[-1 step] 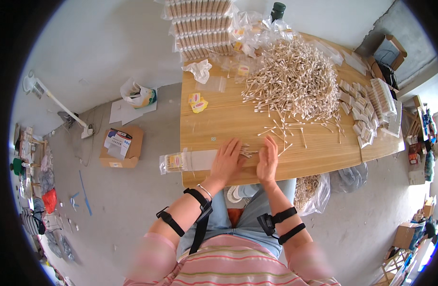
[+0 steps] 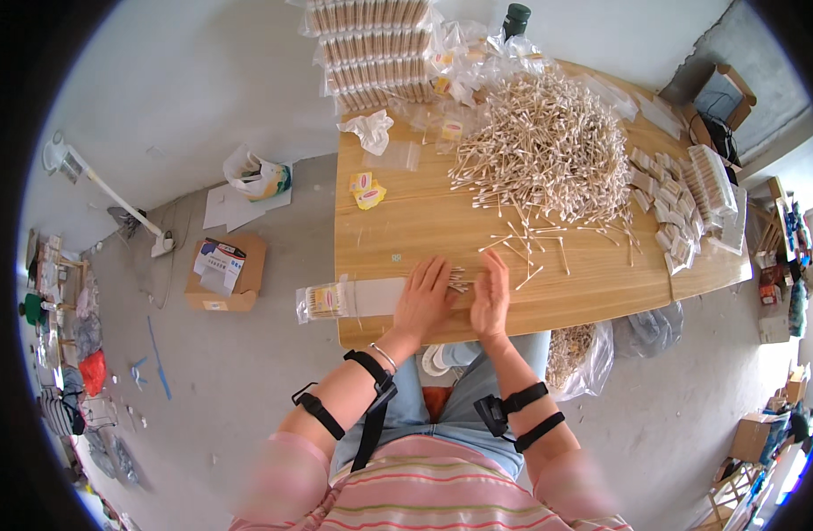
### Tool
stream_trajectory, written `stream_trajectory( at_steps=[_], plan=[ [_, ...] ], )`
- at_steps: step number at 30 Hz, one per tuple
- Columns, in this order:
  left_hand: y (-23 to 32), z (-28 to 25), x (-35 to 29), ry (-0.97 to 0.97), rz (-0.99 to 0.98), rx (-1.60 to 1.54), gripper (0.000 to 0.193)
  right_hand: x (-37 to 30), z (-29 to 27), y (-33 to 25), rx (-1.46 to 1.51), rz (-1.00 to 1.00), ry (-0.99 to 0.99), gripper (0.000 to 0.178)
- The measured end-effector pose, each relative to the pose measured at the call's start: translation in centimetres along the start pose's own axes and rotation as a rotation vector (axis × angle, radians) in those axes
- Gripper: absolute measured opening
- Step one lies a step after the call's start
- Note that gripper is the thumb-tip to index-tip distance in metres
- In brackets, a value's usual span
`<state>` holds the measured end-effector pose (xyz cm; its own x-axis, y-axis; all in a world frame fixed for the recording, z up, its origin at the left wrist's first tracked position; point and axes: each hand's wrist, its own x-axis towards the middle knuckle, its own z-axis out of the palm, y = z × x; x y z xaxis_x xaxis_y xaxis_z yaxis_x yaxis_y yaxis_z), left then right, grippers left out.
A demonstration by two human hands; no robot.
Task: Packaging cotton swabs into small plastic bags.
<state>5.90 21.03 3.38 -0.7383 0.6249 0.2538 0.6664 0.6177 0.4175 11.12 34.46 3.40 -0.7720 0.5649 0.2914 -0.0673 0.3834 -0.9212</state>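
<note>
From where I stand, it all hangs on a small bunch of swabs (image 2: 458, 280) lying near the front edge of the table (image 2: 411, 217), toward its near left corner. The bunch sits between the two hands, its long axis running roughly left to right, more or less along that front edge, with the white tips facing the right hand (image 2: 490, 296).

The left hand (image 2: 426, 296) is clearly the nearer: it lies palm down over the left part of the bunch, fingers straight and together, pointing toward the far edge. Its back hides what is beneath, so I can't tell whether it grips the swabs or only covers them. The right hand is open, up on its side, fingers straight and palm turned in toward the bunch; it looks to hold nothing, and stands just beside the tips with a narrow gap showing.

On the other side of the left hand, a pale strip (image 2: 376, 297) runs out to the table's left edge, where a filled pack (image 2: 323, 302) hangs partly over. Farther in, loose swabs (image 2: 529, 245) lie scattered beyond the right hand, at the near fringe of the big heap (image 2: 552, 146), which spreads toward the far edge.
</note>
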Motion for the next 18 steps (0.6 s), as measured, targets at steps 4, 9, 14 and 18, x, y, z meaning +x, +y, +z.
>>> stream_trajectory(
  at_steps=[4, 9, 14, 18],
  plan=[
    [1.0, -0.6, -0.1, -0.007, 0.015, 0.068, 0.058, 0.4, 2.1, -0.7, 0.136, -0.040, -0.095, 0.035],
    [1.6, -2.4, -1.2, -0.211, 0.067, 0.119, 0.072, 1.3, -1.6, -0.6, -0.217, -0.159, -0.034, 0.033],
    [1.7, -2.0, 2.8, -0.245, -0.039, 0.200, 0.087, 0.2, -3.4, 1.1, -0.308, -0.166, -0.077, 0.034],
    [1.3, -1.7, 4.5, -0.218, -0.066, 0.224, 0.092, 0.4, -2.9, 0.6, -0.323, -0.185, -0.134, 0.033]
  ],
)
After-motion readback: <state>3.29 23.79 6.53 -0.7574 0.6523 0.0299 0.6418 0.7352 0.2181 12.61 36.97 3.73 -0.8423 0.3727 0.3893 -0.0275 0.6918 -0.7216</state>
